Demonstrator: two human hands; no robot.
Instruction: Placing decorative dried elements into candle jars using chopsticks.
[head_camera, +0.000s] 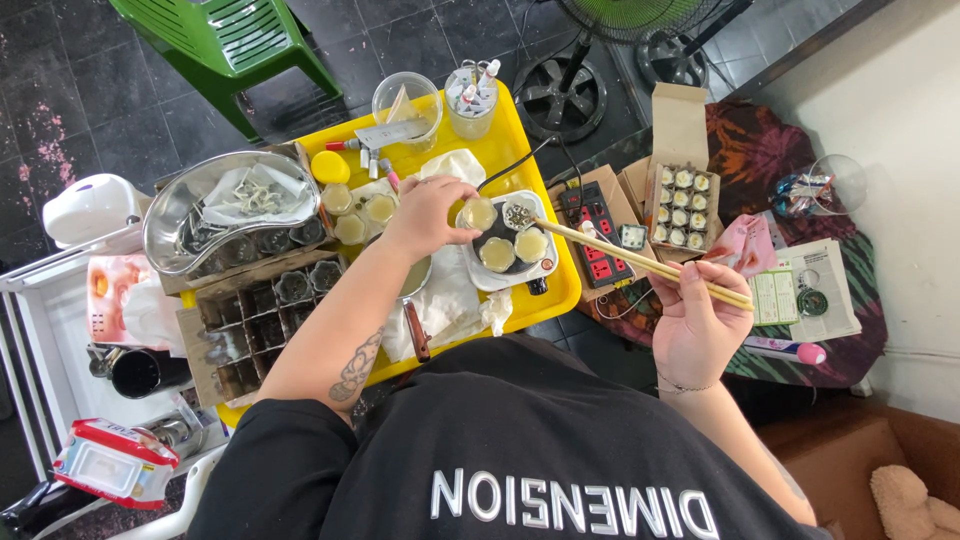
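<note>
Nearest the camera is the person's black shirt, with both bare arms reaching out from it. The right hand (697, 325) hangs over the cluttered floor to the right, its fingers closed around the ends of a pair of long wooden chopsticks (640, 262). The sticks slant up and to the left, and their tips rest at a small cup of dark bits (518, 214) on the white hot plate (508, 270).

The left hand (428, 215), with a tattoo on the forearm, reaches further onto the yellow tray (560, 290). Its fingers pinch a small round cup of pale yellow liquid (479, 213) at the plate's upper left edge. Two more filled cups (515, 248) sit on the plate just below it. Left of the hand, three similar cups (357, 212) stand together on the tray, beside a metal kidney-shaped basin (170, 215) holding white scraps.

Right of the tray lie a black and red power strip (598, 235) and an open cardboard box of small candles (680, 207). At the tray's far edge stand two clear plastic tubs (435, 100), and beyond them a green plastic chair (235, 45) and a fan base (560, 95).
</note>
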